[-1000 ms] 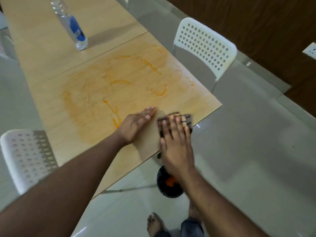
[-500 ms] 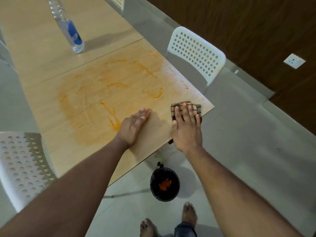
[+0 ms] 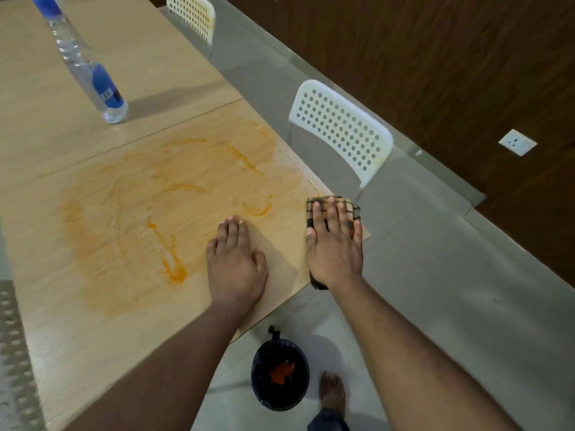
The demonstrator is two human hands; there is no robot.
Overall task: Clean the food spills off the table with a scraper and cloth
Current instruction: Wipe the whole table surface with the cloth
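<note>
your right hand (image 3: 336,244) lies flat on the checked cloth (image 3: 331,206), fingers straight and close together, pressing it onto the table (image 3: 93,275) at the near right corner. the cloth's far edge shows past your fingertips, and a dark bit of it hangs over the table edge under your wrist. your left hand (image 3: 235,259) rests palm down on bare wood just beside it, fingers straight, holding nothing; a strip of table lies between the two hands.

the orange spill (image 3: 149,213) spreads over the wood to the left of and beyond your left hand, with thicker streaks near your left fingertips and a small orange smear just past the cloth at the table edge.

a water bottle (image 3: 93,76) with a blue label stands on the far part of the table, well apart from both hands. a white perforated chair (image 3: 342,132) sits beyond the cloth's corner. on the floor below the table edge is a black-lined bin (image 3: 280,377) with orange scraps inside, and your bare foot (image 3: 333,396) is just beside it.
</note>
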